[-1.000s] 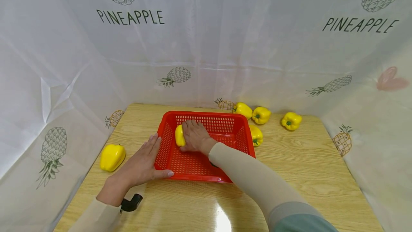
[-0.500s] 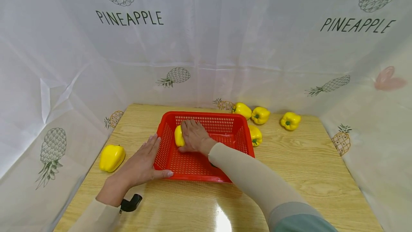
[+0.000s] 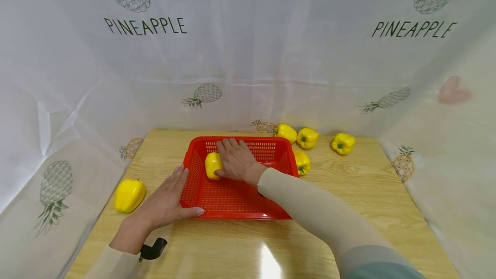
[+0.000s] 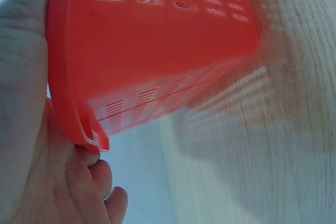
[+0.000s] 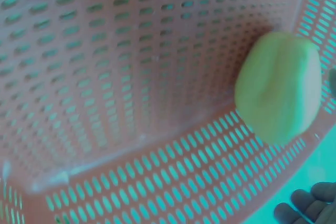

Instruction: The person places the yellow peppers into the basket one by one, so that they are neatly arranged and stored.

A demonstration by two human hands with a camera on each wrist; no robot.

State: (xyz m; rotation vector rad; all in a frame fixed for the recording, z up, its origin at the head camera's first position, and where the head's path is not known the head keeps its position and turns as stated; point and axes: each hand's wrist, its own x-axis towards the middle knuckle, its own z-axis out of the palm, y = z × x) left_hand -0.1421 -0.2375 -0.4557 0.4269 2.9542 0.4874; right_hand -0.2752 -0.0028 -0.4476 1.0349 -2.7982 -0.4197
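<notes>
To do this well, steady the basket (image 3: 242, 216) with the left hand (image 3: 164, 200), straight-fingered at its rim, while the relaxed right hand (image 3: 237, 161) gently leaves the pepper (image 3: 212, 166) lying inside, towards the left.

Basket (image 3: 232, 201)'s just below mid-frame on the worktop (image 3: 364, 210), one pepper (image 3: 212, 165) inside, another pepper (image 3: 129, 196) lower left, four more peppers (image 3: 343, 143) right of centre.

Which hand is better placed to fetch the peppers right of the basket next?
Probably the right hand: its fingers aren't wrapped around the pepper in the basket, and it's nearer. The left hand touches the basket's left side.
</notes>
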